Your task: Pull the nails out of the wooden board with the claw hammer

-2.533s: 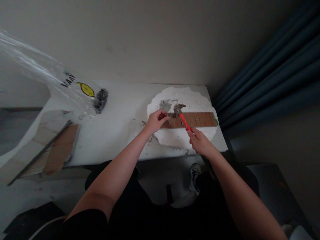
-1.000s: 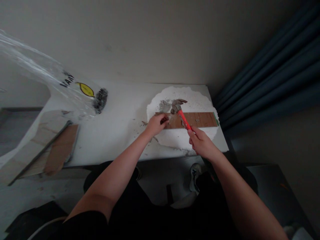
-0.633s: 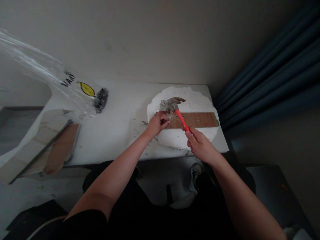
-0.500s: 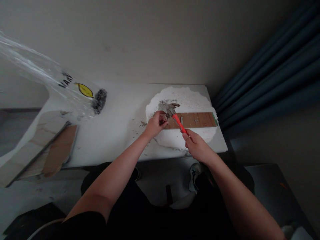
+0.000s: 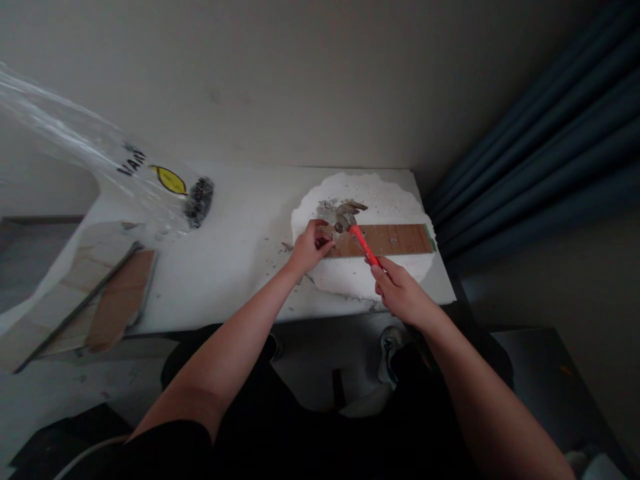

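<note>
My right hand [image 5: 400, 291] is closed round the red handle of a claw hammer [image 5: 361, 240]. The grey hammer head hangs just above the left end of a brown wooden plank [image 5: 395, 239]. The plank lies on a round white foam slab [image 5: 370, 267] on the white table [image 5: 225, 267]. My left hand [image 5: 307, 247] rests at the plank's left end with fingertips pinched together beside the hammer head; what they pinch is too small to make out. Grey crumbs lie around the plank's left end.
A clear plastic bag [image 5: 125, 173] with a yellow label and black print lies at the table's back left. Wood-patterned boards [image 5: 95, 293] lean off the left front edge. A dark blue curtain [image 5: 540, 133] hangs at the right. A plain wall runs behind the table.
The hammer head has swung from the middle of the plank over to its left end, dipping and lifting slightly. My left hand has stayed pinched at the plank's left end.
</note>
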The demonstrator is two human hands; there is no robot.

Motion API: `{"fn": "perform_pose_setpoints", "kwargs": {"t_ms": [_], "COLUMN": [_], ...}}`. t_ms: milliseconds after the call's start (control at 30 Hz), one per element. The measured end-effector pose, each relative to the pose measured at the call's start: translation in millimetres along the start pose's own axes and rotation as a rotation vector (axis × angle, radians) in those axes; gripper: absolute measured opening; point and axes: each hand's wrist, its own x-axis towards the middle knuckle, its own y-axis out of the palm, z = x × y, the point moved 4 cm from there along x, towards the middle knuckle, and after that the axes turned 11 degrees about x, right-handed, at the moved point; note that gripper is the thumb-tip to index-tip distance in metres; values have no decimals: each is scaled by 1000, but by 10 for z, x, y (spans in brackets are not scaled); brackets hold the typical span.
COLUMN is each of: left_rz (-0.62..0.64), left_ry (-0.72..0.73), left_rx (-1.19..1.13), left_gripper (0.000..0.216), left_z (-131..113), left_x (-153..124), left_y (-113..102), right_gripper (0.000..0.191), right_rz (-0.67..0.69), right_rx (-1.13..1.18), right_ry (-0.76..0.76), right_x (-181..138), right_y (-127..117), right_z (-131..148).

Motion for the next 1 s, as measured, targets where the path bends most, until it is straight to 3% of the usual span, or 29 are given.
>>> {"fn": "perform_pose_setpoints", "kwargs": {"t_ms": [1000], "left_rz": [-13], "left_ry": [16], "left_rx": [66], "left_gripper": [42], "left_z": [-6], "left_x": [2], "left_y": [20], "right_gripper": [35], "right_rz": [5], "right_rx": [5], "right_ry": [-2], "right_x": [-5], "right_y": [-5], "right_z": [44]}}
